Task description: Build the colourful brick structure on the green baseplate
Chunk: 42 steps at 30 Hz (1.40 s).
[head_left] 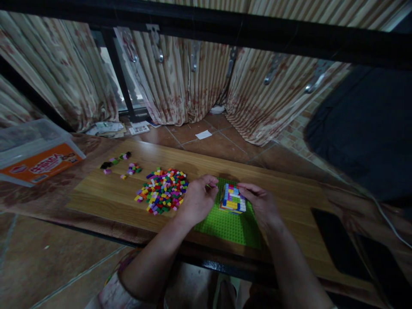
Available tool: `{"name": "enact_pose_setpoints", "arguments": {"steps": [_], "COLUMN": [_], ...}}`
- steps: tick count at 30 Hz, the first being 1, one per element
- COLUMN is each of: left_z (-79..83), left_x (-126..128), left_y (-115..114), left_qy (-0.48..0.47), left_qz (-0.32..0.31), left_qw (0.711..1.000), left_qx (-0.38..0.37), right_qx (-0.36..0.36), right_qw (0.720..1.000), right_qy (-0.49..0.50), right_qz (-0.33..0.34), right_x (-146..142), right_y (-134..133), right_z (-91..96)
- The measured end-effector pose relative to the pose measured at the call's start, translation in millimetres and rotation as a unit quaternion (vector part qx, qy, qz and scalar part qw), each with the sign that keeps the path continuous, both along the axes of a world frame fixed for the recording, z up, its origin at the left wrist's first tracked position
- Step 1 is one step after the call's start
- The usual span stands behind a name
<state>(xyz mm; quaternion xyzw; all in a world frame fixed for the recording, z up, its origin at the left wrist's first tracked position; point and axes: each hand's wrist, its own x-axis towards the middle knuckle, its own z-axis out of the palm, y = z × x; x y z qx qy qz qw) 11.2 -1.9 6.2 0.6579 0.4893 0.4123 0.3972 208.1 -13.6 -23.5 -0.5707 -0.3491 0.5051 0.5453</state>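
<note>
A small multicoloured model of toy building bricks (233, 200) stands on a green studded baseplate (230, 227). My right hand (261, 204) is at the model's right side, its fingertips holding the far right corner. To the left of the model, my left hand (200, 197) hovers over the baseplate's edge with thumb and fingers pinched together. Whatever may be in that pinch is too small to make out. Close by on the left lies a heap of loose coloured bricks (165, 191).
More bricks (131, 169) and a short row of pieces (116, 160) lie farther left on the wooden board (106, 193). A clear plastic box with an orange label (41, 163) stands at the far left. Dark flat slabs (339, 242) lie at the right. A dark bar (206, 25) crosses above.
</note>
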Motion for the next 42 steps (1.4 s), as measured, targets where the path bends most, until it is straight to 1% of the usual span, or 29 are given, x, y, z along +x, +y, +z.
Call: {"name": "enact_pose_setpoints", "arguments": {"steps": [8, 14, 22, 25, 27, 31, 35, 39, 42], "left_z": [3.8, -0.7, -6.6, -5.7, -5.2, -6.7, -7.4, -5.2, -4.6], "left_x": [4.4, 9.9, 14.9, 15.3, 15.6, 16.3, 15.7, 14.2, 13.5], "left_y": [-2.3, -5.0, -5.6, -5.2, -5.3, -5.4, -5.1, -4.8, -4.5], "left_qy": [0.012, -0.012, -0.038, -0.043, -0.043, -0.041, -0.049, -0.046, -0.043], "left_qz": [-0.004, -0.017, -0.039, -0.045, -0.045, -0.046, -0.048, -0.039, -0.031], "left_qw": [1.000, 1.000, 0.998, 0.997, 0.998, 0.998, 0.997, 0.998, 0.998], "left_qx": [-0.018, -0.023, -0.036, -0.036, -0.033, -0.027, -0.034, -0.036, -0.034], "right_qx": [0.001, 0.014, 0.034, 0.039, 0.042, 0.058, 0.057, 0.052, 0.047], "right_qw": [1.000, 1.000, 0.999, 0.999, 0.998, 0.994, 0.988, 0.974, 0.954], "right_qy": [-0.002, -0.012, 0.006, 0.019, 0.015, -0.021, -0.100, -0.211, -0.292], "right_qz": [0.004, 0.005, -0.013, -0.025, -0.047, -0.089, -0.099, -0.062, -0.039], "right_x": [0.5, -2.2, -5.4, 0.0, 5.6, 13.1, 11.8, 8.9, 6.8], "right_y": [1.7, 3.9, 3.3, 3.5, 4.4, 5.2, -0.2, -11.0, -18.6], "right_z": [-2.5, 0.0, -0.3, 2.9, 4.9, 7.0, 11.1, 15.4, 15.6]}}
